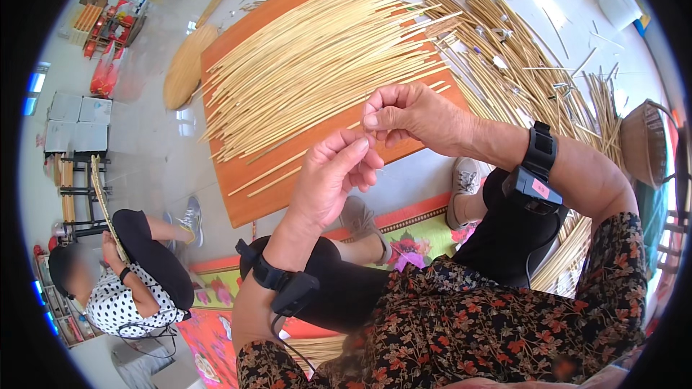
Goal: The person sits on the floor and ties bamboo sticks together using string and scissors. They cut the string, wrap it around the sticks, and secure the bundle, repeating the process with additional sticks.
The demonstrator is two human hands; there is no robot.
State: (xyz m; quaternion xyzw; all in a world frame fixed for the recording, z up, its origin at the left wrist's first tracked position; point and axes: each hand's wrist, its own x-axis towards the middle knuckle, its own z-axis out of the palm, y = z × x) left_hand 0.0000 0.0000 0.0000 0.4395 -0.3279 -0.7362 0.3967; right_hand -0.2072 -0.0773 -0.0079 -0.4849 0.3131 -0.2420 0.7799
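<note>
Left grip [330,171] and right grip [401,117] both pinching one skinny strand [365,132]; past them, one bench [261,207], uncountable straws [310,65] lol.

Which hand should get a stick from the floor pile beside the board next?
Probably the right hand: that floor pile lies on its side, and the left hand would have to cross over. Both hands seem busy pinching a thin strand, though.

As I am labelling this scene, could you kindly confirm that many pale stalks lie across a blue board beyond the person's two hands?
Not quite: the head view shows that the board is orange-brown, not blue. Many pale stalks do lie across it, beyond the person's left hand and right hand.
</note>
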